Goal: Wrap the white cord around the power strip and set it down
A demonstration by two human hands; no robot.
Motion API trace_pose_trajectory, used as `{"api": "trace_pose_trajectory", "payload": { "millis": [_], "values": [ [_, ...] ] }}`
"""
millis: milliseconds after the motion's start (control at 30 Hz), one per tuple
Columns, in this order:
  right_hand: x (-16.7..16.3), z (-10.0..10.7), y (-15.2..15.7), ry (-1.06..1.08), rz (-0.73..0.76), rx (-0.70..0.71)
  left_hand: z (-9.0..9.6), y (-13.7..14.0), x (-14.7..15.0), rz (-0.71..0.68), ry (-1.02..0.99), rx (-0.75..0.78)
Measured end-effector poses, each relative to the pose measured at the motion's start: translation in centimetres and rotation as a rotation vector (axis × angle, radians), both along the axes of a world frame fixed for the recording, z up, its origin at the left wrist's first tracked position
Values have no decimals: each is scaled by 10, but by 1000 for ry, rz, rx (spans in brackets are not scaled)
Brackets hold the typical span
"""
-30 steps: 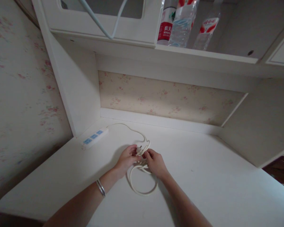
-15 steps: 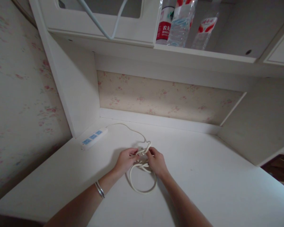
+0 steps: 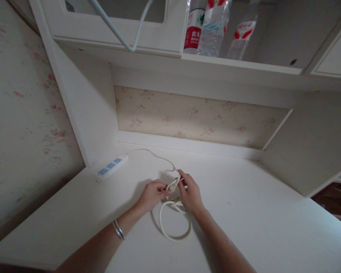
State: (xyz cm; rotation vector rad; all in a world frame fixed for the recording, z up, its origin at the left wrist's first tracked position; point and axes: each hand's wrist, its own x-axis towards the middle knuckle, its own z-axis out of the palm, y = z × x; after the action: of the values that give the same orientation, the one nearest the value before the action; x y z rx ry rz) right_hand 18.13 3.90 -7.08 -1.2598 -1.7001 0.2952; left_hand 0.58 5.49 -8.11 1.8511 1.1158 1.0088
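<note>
A white power strip (image 3: 110, 167) with blue sockets lies at the desk's back left. Its cream cord (image 3: 174, 223) runs across the white desk (image 3: 252, 216) and forms a loose loop near the front. My left hand (image 3: 152, 195) pinches the cord just above the loop. My right hand (image 3: 191, 192) grips the same bundle from the right, fingers curled round the cord and the plug end, which they mostly hide. A silver bangle (image 3: 118, 229) sits on my left wrist.
A shelf (image 3: 244, 66) above holds three plastic water bottles (image 3: 213, 28). A cabinet door (image 3: 113, 26) with a hanging pale cable (image 3: 122, 34) is at upper left. Flowered wallpaper (image 3: 199, 117) backs the alcove; a side panel (image 3: 318, 140) closes the right.
Both hands have shifted slightly right and away, drawing the cord bundle tighter. The loop below has slid a little toward me and to the right.
</note>
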Motion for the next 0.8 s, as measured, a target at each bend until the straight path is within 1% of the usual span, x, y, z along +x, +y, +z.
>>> {"api": "trace_pose_trajectory", "payload": {
  "millis": [100,233,333,467,600,733,800],
  "values": [
    [4,1,2,34,18,-15,3,-3,1,-59,7,2],
    [7,1,3,174,83,-82,2,-3,3,-83,-46,9],
    [9,2,4,243,111,-121,3,-3,3,-100,-46,13],
    [18,3,5,221,199,-139,5,-4,1,-151,-69,-14],
    [30,6,5,205,301,-216,8,-5,-2,-164,-111,-80],
    [35,9,6,233,303,-251,9,-5,-2,-178,-151,-122],
    [35,9,7,260,289,-265,8,-5,-1,-183,-162,-171]
  ]
}}
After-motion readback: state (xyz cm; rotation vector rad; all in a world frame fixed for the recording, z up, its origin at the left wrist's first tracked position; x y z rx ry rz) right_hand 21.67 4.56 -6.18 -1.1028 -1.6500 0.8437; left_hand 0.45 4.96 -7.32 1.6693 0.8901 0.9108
